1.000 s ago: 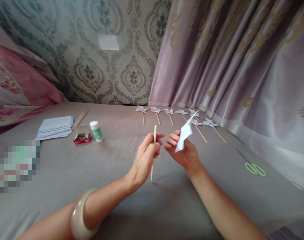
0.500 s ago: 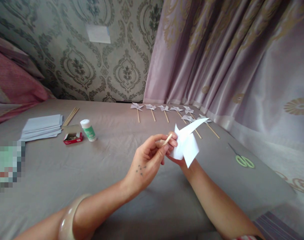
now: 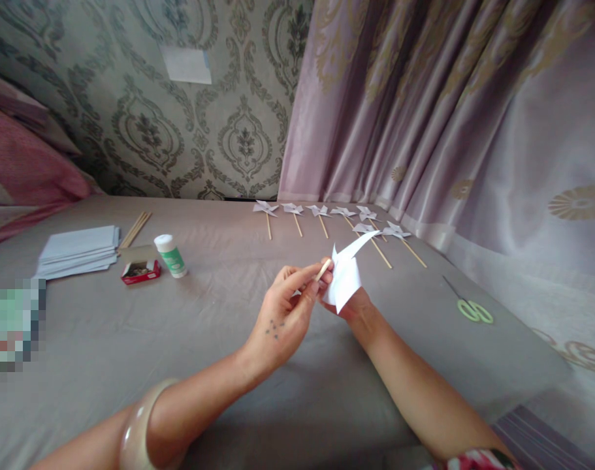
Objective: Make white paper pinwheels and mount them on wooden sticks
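Observation:
My left hand [image 3: 288,307] pinches a thin wooden stick [image 3: 322,269], whose tip shows between thumb and forefinger. My right hand [image 3: 347,303] sits just behind it, mostly hidden by the folded white paper pinwheel [image 3: 347,271] that it holds. The stick's end touches the back of the paper. Both hands hover above the grey bed sheet [image 3: 219,352].
Several finished paper pinwheels on sticks [image 3: 326,219] lie in a row near the curtain [image 3: 449,117]. Green scissors [image 3: 471,309] lie to the right. At left are a paper stack [image 3: 79,249], spare sticks [image 3: 135,228], a small red box [image 3: 140,271] and a glue bottle [image 3: 170,255].
My left hand turned the stick from upright to pointing at the paper and brought it against the pinwheel. The two hands came together.

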Motion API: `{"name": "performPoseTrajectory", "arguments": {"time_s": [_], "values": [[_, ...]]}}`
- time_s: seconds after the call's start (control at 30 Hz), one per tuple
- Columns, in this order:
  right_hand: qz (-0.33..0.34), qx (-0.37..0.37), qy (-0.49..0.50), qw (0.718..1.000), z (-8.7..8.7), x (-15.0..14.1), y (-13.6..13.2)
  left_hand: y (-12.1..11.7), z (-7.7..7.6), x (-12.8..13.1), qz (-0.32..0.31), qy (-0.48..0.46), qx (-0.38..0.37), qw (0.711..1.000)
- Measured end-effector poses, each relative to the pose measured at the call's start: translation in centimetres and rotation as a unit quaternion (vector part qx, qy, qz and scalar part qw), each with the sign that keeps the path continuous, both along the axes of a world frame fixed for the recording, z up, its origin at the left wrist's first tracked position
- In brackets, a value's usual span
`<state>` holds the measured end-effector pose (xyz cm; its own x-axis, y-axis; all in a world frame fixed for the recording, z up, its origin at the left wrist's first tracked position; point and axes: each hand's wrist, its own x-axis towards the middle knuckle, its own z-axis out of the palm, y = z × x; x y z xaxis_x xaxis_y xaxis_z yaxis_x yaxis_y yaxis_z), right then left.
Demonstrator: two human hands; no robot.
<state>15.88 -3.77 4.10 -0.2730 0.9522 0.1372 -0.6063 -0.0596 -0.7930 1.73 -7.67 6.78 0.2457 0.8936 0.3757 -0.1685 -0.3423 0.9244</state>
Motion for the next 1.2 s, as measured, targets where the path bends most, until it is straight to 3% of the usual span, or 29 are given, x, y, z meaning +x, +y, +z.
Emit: {"name": "performPoseTrajectory", "arguments": {"time_s": [0.2,0.8,1.2], "values": [[-0.011,-0.004,0.013,1.000,-0.6,0.1,0.3,0.1,-0.1,0.0,0.004,-0.006,-0.023,1.000],[0.066,0.040,0.020,0.997,-1.1,0.2,0.3,0.0,0.0,0.0,-0.006,-0.014,-0.023,1.000],[0.018,0.008,0.064,0.998,-0.6,-0.1,0.1,0.3,-0.1,0.1,0.001,-0.035,-0.006,0.999]]}}
